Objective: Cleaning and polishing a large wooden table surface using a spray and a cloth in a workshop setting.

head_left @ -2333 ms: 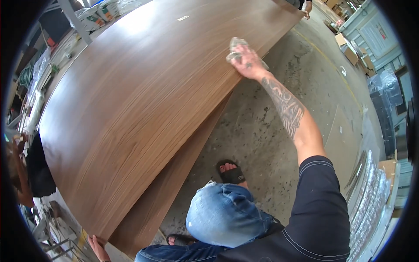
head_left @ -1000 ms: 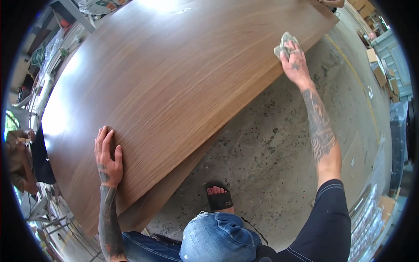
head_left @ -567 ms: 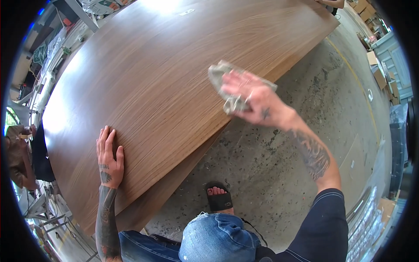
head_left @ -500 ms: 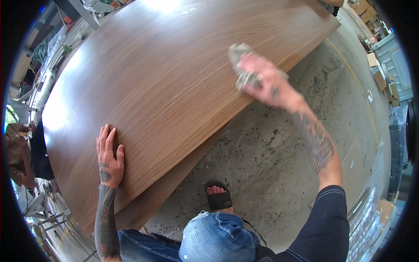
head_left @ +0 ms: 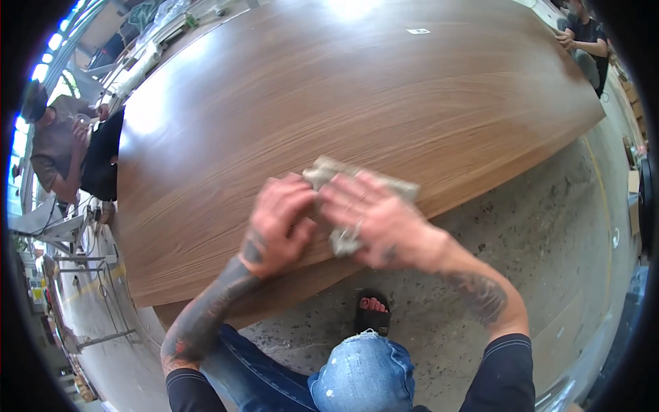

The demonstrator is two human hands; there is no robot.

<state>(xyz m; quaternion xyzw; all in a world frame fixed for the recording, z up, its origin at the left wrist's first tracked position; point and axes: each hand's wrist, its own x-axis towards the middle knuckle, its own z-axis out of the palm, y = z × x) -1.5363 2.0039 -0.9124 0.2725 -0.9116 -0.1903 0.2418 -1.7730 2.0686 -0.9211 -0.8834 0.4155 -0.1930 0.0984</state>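
Note:
A large brown wood-grain panel (head_left: pixel 226 158) lies in front of me. Near its front edge my right hand (head_left: pixel 381 223) presses down on a crumpled beige cloth (head_left: pixel 401 187), which sticks out past the fingers on both sides. Close beside it, my left hand (head_left: pixel 278 223) is above the panel with its fingers bent and the thumb apart. Its fingertips reach the left edge of the cloth. Motion blur hides whether they grip it.
Beneath the top panel another brown board (head_left: pixel 274 302) juts out. A seated person (head_left: pixel 65 144) is at the left end, another person (head_left: pixel 583 41) at the far right corner. A small white label (head_left: pixel 418 31) lies on the panel. Metal frames (head_left: pixel 89 275) stand at left.
My right hand has drawn the cloth back toward me and leftward. My left hand has lifted from lying flat on the panel and come over beside the cloth. The view has turned left.

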